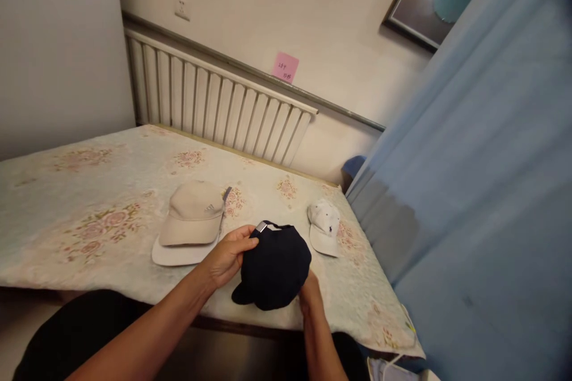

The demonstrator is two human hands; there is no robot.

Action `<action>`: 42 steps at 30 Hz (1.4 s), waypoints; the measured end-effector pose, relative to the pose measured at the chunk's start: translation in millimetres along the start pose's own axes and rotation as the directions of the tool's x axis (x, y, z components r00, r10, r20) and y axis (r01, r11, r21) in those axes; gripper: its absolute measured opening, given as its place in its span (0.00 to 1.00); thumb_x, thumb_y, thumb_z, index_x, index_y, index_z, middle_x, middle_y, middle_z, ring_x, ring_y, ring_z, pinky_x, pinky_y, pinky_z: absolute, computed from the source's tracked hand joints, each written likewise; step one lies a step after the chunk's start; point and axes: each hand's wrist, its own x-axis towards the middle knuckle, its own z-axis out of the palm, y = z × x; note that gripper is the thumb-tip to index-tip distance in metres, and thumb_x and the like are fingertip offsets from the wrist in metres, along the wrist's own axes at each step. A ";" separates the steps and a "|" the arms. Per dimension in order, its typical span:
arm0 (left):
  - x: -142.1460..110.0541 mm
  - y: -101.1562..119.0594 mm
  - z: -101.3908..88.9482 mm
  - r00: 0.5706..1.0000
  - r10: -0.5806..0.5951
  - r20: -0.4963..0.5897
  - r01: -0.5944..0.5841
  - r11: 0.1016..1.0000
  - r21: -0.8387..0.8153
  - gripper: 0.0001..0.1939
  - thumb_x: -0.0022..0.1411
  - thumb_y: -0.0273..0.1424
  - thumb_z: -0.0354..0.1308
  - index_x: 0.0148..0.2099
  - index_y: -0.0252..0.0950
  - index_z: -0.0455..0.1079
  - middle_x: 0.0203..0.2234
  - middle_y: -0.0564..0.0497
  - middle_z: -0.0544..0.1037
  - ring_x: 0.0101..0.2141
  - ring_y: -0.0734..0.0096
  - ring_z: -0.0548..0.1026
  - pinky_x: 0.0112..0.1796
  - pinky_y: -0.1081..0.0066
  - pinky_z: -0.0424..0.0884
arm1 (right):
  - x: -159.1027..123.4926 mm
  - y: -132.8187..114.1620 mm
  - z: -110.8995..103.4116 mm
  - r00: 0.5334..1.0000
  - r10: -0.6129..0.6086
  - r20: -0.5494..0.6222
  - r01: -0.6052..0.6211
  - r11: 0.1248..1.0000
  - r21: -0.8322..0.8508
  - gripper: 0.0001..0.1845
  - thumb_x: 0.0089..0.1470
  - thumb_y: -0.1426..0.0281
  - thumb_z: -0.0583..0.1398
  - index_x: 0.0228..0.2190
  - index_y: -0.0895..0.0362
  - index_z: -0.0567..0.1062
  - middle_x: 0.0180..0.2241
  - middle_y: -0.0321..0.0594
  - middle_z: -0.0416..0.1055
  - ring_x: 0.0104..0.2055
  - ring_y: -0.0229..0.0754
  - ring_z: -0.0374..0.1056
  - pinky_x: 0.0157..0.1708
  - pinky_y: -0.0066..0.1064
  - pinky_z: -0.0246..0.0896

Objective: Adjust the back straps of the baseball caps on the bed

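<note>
A black baseball cap (277,268) is held up over the near edge of the bed, its brim poking out at the lower left. My left hand (230,255) pinches the cap's upper left edge beside the metal buckle of its strap. My right hand (309,287) is at the cap's right side, with its fingers hidden behind the cap. To the left, a beige cap (196,208) rests on top of another cap with a white brim (176,255). A small white cap (324,226) lies to the right of the black one.
The bed has a floral cover (134,178). Behind it, a white radiator (214,95) runs along the wall, with a pink note (285,66) above. A blue curtain (456,178) hangs on the right. A framed picture (442,0) is at the upper right.
</note>
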 end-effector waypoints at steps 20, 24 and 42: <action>-11.2 -13.1 50.1 0.997 -0.021 0.075 -0.008 0.929 0.369 0.14 0.49 0.22 0.58 0.40 0.34 0.73 0.31 0.52 0.76 0.33 0.70 0.70 0.34 0.74 0.62 | -74.6 -156.8 28.0 0.290 -0.416 0.862 0.841 -0.319 -0.437 0.06 0.56 0.75 0.56 0.33 0.56 0.73 0.28 0.40 0.66 0.32 0.42 0.59 0.32 0.32 0.53; -11.9 -18.5 48.8 0.992 -0.059 0.114 0.022 0.954 0.298 0.12 0.51 0.26 0.60 0.41 0.34 0.73 0.32 0.51 0.76 0.31 0.71 0.70 0.32 0.74 0.62 | -68.5 -149.1 24.9 0.398 -0.530 0.749 0.892 0.031 -0.452 0.08 0.54 0.77 0.54 0.28 0.57 0.72 0.28 0.39 0.68 0.32 0.39 0.63 0.33 0.30 0.56; -14.6 -15.4 45.0 0.992 -0.086 -0.093 0.099 0.984 0.145 0.08 0.50 0.31 0.66 0.34 0.34 0.72 0.26 0.54 0.74 0.27 0.75 0.69 0.30 0.76 0.61 | -58.4 -169.6 13.9 0.647 -0.382 0.660 0.678 0.684 -0.268 0.12 0.56 0.71 0.54 0.39 0.55 0.76 0.41 0.40 0.74 0.46 0.41 0.67 0.50 0.34 0.57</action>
